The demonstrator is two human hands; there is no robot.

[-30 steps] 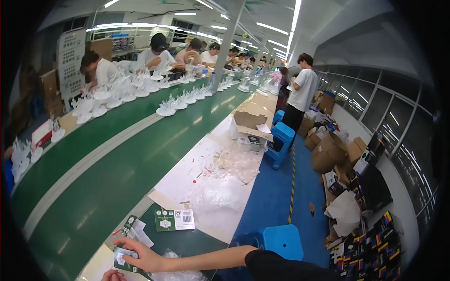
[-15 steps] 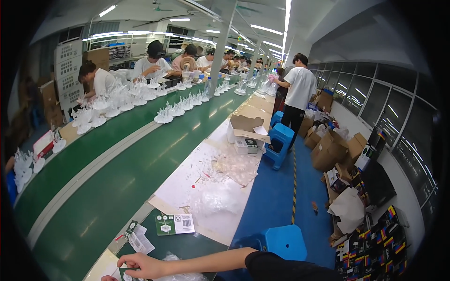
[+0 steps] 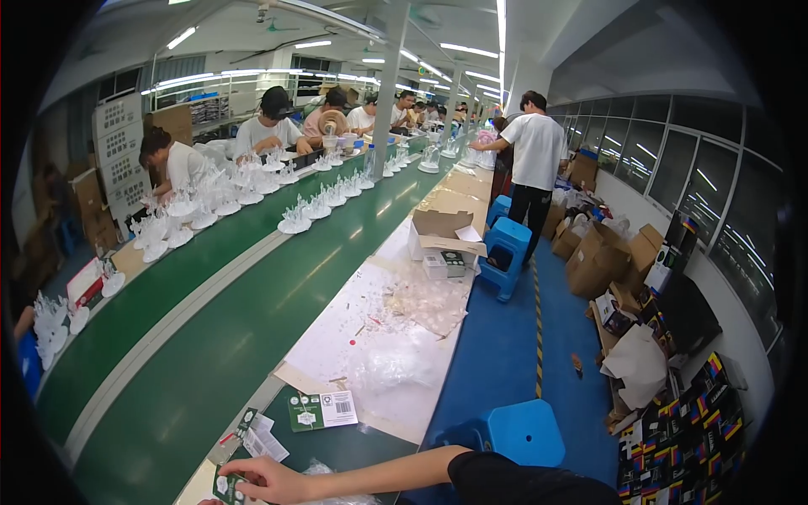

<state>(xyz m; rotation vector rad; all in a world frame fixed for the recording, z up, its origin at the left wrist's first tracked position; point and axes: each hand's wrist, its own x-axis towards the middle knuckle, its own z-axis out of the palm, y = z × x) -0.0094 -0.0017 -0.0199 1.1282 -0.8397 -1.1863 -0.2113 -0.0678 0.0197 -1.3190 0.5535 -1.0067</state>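
My right hand (image 3: 271, 481) reaches in from the lower right, its fingers closed on a green card with white print (image 3: 227, 486). Whether the card is flat or part of a folded box I cannot make out. Only a sliver of my left hand (image 3: 209, 502) shows at the lower edge, beside the card; its fingers are hidden. A green and white printed carton piece (image 3: 323, 410) lies flat on the dark green bench mat, beyond my right hand. Nearer sit folded white leaflets (image 3: 263, 438). Clear plastic film (image 3: 318, 473) is bunched behind my wrist.
A green conveyor (image 3: 252, 311) runs along the left, with rows of clear ornaments on white bases (image 3: 295, 220). Co-workers sit across it; one person (image 3: 530, 151) stands farther on. An open cardboard box (image 3: 442, 231) is on the bench. Blue stools (image 3: 526, 429) and cartons (image 3: 598, 259) stand right.
More of the green card's printed face now shows at my right fingers. The whole view has shifted slightly. Down the line, the standing person's arm has moved.
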